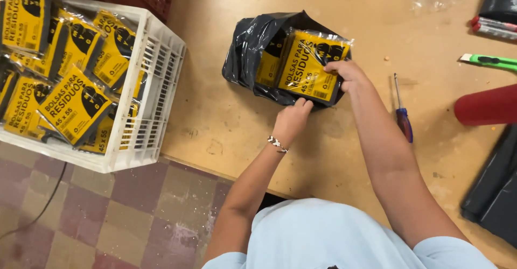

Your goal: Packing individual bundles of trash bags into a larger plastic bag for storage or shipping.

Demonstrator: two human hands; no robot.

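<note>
On a tan worktable (226, 118), your right hand (344, 72) and left hand (291, 119) clasp a yellow packet (307, 70), long axis tilted upward-right, its lower edge hidden in black plastic (250, 45).

Both hands, left (291, 121) and right (347, 74), reach forward, fingers curled.

Packs (309, 70): glossy clear plastic film over yellow printed labels. Bag (250, 48): black plastic, shiny, wrinkled. Table (226, 118): matt wood board, scuffed and stained. Crate (156, 86): white moulded plastic, slotted walls. Screwdriver (401, 110): metal shaft, blue plastic handle. Floor (124, 215): worn matt tiles.
</note>
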